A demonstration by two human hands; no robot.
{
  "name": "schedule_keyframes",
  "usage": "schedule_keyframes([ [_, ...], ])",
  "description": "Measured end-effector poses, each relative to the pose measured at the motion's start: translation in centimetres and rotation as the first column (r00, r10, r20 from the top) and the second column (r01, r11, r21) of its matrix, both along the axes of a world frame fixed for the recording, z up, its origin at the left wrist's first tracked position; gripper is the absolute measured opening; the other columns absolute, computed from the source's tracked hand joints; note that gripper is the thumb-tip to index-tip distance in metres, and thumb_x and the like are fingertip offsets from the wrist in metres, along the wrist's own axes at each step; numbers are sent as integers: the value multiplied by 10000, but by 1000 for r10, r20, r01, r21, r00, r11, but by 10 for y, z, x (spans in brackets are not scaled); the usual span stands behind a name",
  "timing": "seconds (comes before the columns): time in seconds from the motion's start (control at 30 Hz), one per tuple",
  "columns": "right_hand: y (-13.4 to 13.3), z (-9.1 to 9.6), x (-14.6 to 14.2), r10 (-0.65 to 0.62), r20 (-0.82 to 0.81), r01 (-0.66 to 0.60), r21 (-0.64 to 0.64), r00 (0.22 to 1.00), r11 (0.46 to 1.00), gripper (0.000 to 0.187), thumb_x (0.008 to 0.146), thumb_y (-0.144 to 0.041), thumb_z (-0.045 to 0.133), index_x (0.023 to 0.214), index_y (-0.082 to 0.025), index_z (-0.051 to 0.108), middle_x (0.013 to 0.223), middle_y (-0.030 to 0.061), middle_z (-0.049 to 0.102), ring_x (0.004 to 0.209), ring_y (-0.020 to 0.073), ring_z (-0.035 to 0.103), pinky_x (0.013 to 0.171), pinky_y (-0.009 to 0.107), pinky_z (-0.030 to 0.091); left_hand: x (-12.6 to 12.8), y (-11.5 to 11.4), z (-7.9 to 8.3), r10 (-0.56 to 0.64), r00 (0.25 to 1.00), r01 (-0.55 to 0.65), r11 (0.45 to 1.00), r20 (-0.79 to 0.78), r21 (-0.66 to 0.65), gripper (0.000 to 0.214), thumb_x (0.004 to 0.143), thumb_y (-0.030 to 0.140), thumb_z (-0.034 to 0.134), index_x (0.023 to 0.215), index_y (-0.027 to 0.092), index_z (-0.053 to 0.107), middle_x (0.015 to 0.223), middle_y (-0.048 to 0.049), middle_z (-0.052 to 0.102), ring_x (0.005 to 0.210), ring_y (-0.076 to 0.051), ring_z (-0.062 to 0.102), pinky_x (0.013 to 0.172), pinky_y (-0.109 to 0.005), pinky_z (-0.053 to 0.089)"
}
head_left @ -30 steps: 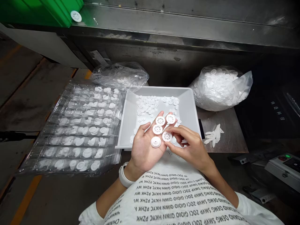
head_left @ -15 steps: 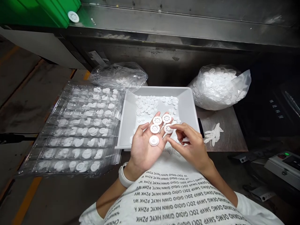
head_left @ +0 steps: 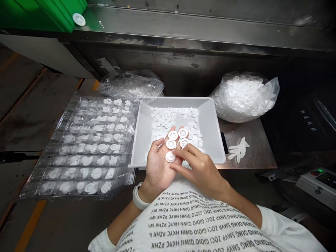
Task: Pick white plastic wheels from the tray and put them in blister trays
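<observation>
Loosely scattered white discs (head_left: 157,119), grey plastic tray (head_left: 210,119)

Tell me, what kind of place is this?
Probably a factory workshop: a grey tray of little white plastic wheels, a big clear bag of more, clear blister trays, and yellow floor lines.

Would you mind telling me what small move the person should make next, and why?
I'd suggest the right hand pinch the solid-faced white disc on the left hand, probably, since its fingertips lie right beside that disc, and the spoked discs sit separately, farther up the palm.
</observation>
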State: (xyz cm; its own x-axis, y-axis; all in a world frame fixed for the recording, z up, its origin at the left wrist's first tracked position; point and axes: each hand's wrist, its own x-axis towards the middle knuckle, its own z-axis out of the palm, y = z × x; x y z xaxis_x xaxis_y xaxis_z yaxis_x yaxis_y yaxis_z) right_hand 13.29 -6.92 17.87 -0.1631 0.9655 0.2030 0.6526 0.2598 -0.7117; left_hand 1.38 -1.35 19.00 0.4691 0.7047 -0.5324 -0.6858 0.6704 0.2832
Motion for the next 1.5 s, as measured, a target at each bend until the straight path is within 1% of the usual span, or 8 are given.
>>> schedule_keyframes([
  [0.2, 0, -3, -5, -54, -102, 48, -59, 993, 997, 158, 895, -215, 628, 1036, -148, 651, 838, 12, 531, 686, 112, 497, 603, 249, 430, 0, 0, 0, -22, 999, 24, 999, -40, 37, 493, 933, 317, 332, 1401, 205, 437, 1299, -95, 601, 1086, -212, 630, 895, -342, 523],
  [0.33, 0, -7, -7, -73, -121, 73, -8, 990, 997, 112, 889, -128, 561, 952, -137, 654, 777, 7, 505, 665, 110, 484, 568, 242, 407, 1, 0, 3, -28, 997, 31, 999, -79, 38, 484, 930, 328, 342, 1381, 208, 467, 1280, -91, 616, 1086, -228, 629, 905, -367, 521],
  [0.53, 1, -9, -6, -43, -35, 46, 98, 998, 994, 182, 916, -231, 598, 1072, -139, 613, 835, 25, 547, 687, 113, 520, 575, 235, 443, 2, 0, 2, -24, 999, 25, 999, -46, 28, 491, 927, 278, 348, 1407, 216, 433, 1276, -88, 618, 1110, -216, 614, 962, -374, 494],
  [0.77, 4, -10, -11, -61, -18, 63, 140, 998, 988, 131, 927, -206, 533, 1007, -132, 605, 791, 31, 560, 681, 123, 528, 561, 240, 437, 0, 0, 0, -14, 999, 15, 1000, -52, 21, 496, 919, 273, 370, 1408, 221, 438, 1302, -80, 600, 1089, -210, 619, 941, -342, 506],
  [1.03, 5, -8, -7, -171, -146, 171, -16, 974, 985, 71, 886, -124, 522, 858, -154, 581, 757, -2, 527, 657, 102, 482, 581, 237, 366, 4, -2, 0, 6, 1000, -7, 998, 7, 64, 488, 926, 273, 351, 1408, 230, 419, 1295, -81, 595, 1095, -218, 606, 921, -367, 497],
  [1.17, 7, -5, -6, -203, -166, 201, -26, 965, 979, 183, 899, -123, 526, 721, -165, 507, 685, -20, 496, 619, 96, 443, 568, 241, 333, 6, -2, 1, 19, 1000, -21, 998, 21, 56, 512, 914, 259, 377, 1424, 225, 393, 1319, -96, 580, 1129, -236, 594, 939, -396, 487],
  [1.33, 6, -5, -5, -185, -216, 195, 23, 959, 981, 58, 875, -116, 558, 855, -169, 548, 710, -25, 480, 634, 95, 446, 576, 231, 364, 5, -1, 4, 21, 1000, -21, 997, 8, 68, 551, 877, 180, 411, 1425, 242, 400, 1361, -75, 557, 1182, -244, 569, 947, -386, 493],
  [1.5, 3, -7, -2, -88, -250, 127, 144, 964, 981, 151, 873, -89, 551, 1002, -167, 560, 746, -18, 486, 650, 85, 473, 571, 210, 400, 2, -2, 2, -31, 999, 29, 997, 21, 69, 650, 799, 58, 406, 1421, 246, 409, 1330, -72, 587, 1188, -231, 576, 979, -379, 480],
])
